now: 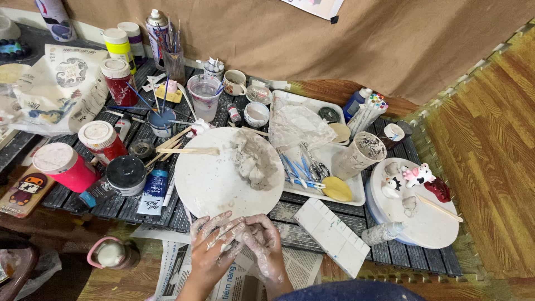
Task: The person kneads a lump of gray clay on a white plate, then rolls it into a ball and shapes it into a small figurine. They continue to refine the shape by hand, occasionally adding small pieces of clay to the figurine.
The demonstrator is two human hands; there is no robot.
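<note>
1. Near the bottom edge of the head view, the person's left hand (210, 251) and right hand (262, 245) are pressed together, both smeared with pale grey clay. Their fingers (225, 231) are curled closed against each other; whether a bit of clay sits between the palms I cannot tell.
2. Just beyond the hands, a round white work board (206, 184) lies on the dark slatted counter (290, 209). One lump of wet grey clay (253, 161) rests on its far right part.
3. That lump looks soft and sticky, likely heavy for its size; it would dent under any pinch, so cupping it from below with both palms seems the safest hold.
4. One flat wooden modelling stick (186, 151) lies across the board's far left edge.
5. Left of the board stand three red paint jars with white lids (100, 139) and one black-lidded jar (126, 174).
6. On the right, a second round white board (429, 223) carries about four small clay figurines (418, 174), fragile-looking.
7. One white rectangular palette (333, 234) leans at the counter's near edge.
</note>
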